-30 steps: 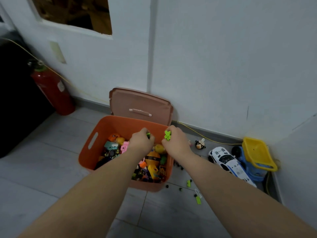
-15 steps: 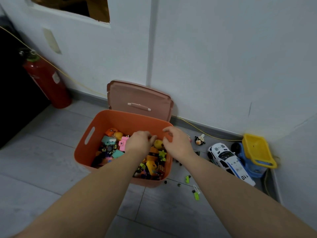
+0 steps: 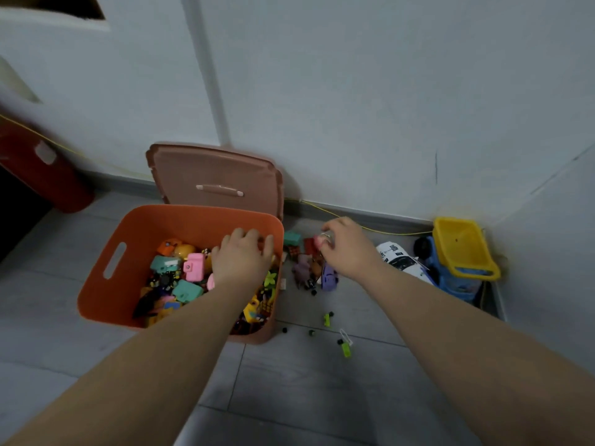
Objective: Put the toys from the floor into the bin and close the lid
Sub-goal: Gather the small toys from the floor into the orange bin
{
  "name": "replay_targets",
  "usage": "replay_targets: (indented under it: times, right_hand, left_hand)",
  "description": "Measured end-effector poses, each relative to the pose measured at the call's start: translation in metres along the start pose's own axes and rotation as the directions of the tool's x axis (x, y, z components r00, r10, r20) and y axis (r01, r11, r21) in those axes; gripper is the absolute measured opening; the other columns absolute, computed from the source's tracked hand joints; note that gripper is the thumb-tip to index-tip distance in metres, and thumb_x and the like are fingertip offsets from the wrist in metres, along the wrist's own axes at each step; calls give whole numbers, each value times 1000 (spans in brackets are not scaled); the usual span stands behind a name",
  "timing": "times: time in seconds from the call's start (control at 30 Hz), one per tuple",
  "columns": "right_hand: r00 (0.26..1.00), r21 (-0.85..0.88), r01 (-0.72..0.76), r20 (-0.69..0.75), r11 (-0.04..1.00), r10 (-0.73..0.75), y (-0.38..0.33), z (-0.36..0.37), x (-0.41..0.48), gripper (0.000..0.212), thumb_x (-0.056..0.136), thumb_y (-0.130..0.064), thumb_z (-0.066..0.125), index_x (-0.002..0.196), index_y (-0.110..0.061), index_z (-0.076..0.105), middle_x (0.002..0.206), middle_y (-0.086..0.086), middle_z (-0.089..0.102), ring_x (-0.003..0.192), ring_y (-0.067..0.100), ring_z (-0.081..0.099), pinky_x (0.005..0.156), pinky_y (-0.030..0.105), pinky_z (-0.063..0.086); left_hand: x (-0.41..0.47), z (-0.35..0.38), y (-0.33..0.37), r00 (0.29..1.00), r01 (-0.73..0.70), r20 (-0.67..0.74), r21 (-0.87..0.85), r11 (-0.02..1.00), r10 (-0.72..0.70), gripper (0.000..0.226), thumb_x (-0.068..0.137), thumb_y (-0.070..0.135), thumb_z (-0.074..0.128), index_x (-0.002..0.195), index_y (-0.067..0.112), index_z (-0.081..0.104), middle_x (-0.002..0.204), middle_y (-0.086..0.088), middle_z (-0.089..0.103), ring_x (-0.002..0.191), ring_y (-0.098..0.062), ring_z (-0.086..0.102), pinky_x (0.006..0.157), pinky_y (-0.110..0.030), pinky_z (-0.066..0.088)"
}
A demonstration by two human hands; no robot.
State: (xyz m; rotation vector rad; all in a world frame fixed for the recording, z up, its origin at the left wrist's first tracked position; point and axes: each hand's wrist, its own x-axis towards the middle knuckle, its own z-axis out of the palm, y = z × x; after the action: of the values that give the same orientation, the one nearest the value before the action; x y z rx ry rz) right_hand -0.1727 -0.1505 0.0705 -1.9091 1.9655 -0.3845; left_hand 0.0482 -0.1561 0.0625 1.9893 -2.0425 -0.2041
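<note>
The orange bin (image 3: 128,252) stands open on the grey floor, full of several small colourful toys. Its brown lid (image 3: 215,175) leans upright against the wall behind it. My left hand (image 3: 241,259) hangs over the toys at the bin's far right corner, fingers loosely spread, holding nothing I can see. My right hand (image 3: 349,252) is down at a pile of small toys (image 3: 304,268) on the floor right of the bin, pinching a small pink toy (image 3: 319,241). A purple toy car (image 3: 330,278) lies in that pile.
A white police car (image 3: 402,260) and a blue truck with a yellow tipper (image 3: 460,249) sit in the right corner. Small green and black pieces (image 3: 346,349) are scattered in front of the bin. A red fire extinguisher (image 3: 42,172) stands at left; a yellow cable (image 3: 338,217) runs along the wall.
My right hand let its green piece fall into the bin, then moved right and down to the floor pile and took the pink toy. My left hand stayed over the bin.
</note>
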Motion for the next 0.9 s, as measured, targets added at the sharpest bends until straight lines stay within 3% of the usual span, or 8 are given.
replay_targets:
  times: [0.1,0.2,0.33,0.43,0.5,0.63,0.77,0.9]
  right_hand:
    - [998,-62,-25,48,998,28,31,2,0,37,90,-28,57,124,-13,61,126,12,58,121,34,48,102,41,41]
    - [994,-84,-45,97,995,53,53,10,0,38,88,-29,57,122,-14,59,125,10,58,121,35,48,98,42,44]
    - [977,-17,-100,186,995,102,77,22,5,54,85,-34,63,135,-20,49,142,10,41,129,33,44,101,45,46]
    - [970,-3,-116,212,993,114,94,34,11,66,84,-39,67,143,-21,44,152,13,30,136,34,37,111,42,38]
    - [963,-10,-143,228,990,142,107,43,16,73,83,-42,69,146,-19,41,156,14,26,139,37,34,115,40,32]
    - [956,42,-211,217,977,198,126,59,30,81,82,-46,73,149,-19,37,159,16,20,142,39,28,116,39,27]
    - [956,109,-251,181,962,229,136,76,54,84,77,-49,77,147,-22,39,162,17,11,144,40,26,115,39,28]
    - [964,75,-198,195,977,180,142,99,68,96,76,-59,74,154,-29,27,165,15,4,151,40,6,122,45,19]
  left_hand:
    - [3,13,25,992,-114,-57,-13,993,114,30,94,41,49,95,18,68,101,-5,62,94,-30,55,76,-40,39]
    - [9,20,48,973,-227,-50,-31,973,225,24,90,36,54,101,21,69,105,-2,61,98,-26,54,77,-38,41]
    - [20,34,76,908,-396,106,-103,913,406,32,90,31,55,118,18,63,120,-4,53,109,-24,49,91,-42,48]
    - [21,53,91,829,-480,310,-32,876,466,43,91,32,54,131,18,52,134,-8,44,122,-29,43,98,-42,46]
    - [19,70,98,834,-407,414,15,913,365,50,91,35,55,138,20,44,139,-9,38,128,-31,39,100,-44,45]
    - [14,106,100,849,-84,525,23,996,59,71,85,46,64,144,24,31,142,-12,28,131,-37,36,105,-47,42]
    - [14,144,88,833,34,552,-6,999,-25,89,75,56,71,146,30,26,152,-12,16,141,-40,25,113,-52,34]
    - [13,165,80,824,23,566,5,1000,-22,107,70,64,73,153,35,12,162,-8,-8,150,-36,-1,119,-51,21]
